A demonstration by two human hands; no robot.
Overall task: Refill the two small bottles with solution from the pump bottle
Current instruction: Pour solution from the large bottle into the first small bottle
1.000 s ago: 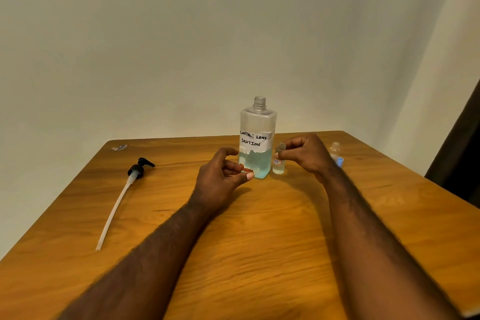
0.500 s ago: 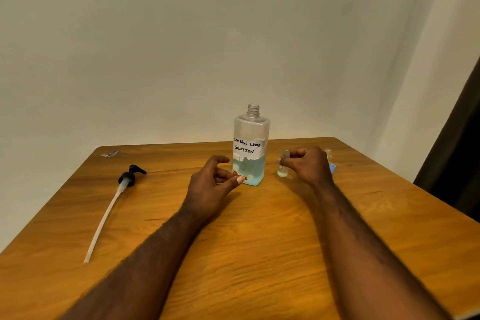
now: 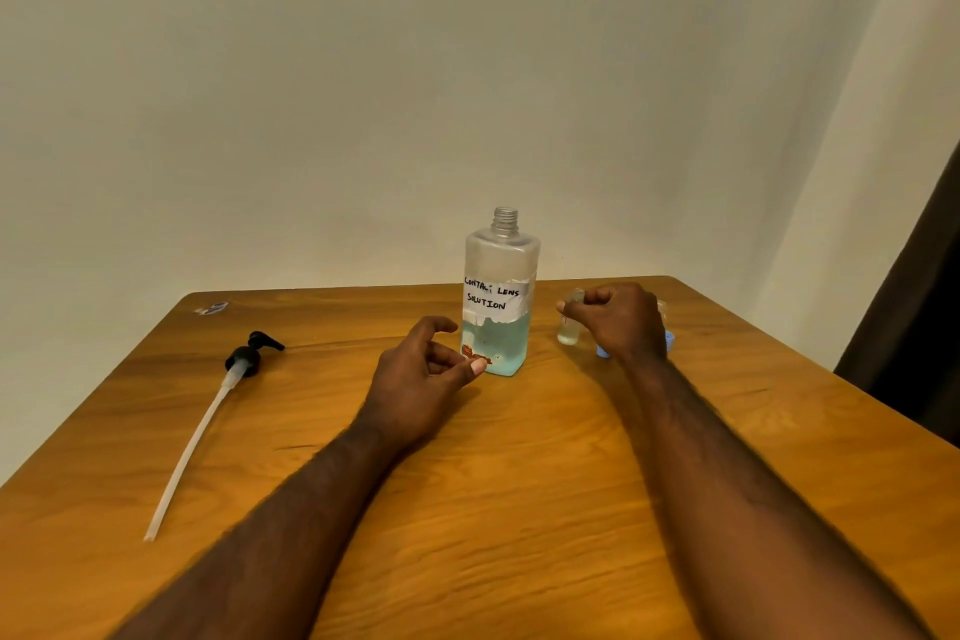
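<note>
With the pump bottle [image 3: 498, 296] standing uncapped mid-table, the right hand [image 3: 621, 322] pinching one small bottle [image 3: 570, 325] just beside it and the left hand [image 3: 423, 369] hovering loosely curled and empty, a careless sweep could topple either and spill solution

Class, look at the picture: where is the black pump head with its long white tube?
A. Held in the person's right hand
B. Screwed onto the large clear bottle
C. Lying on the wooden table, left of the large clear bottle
C: the black pump head with its long white tube lies flat on the wooden table, and the large clear bottle's threaded neck is bare.
</note>
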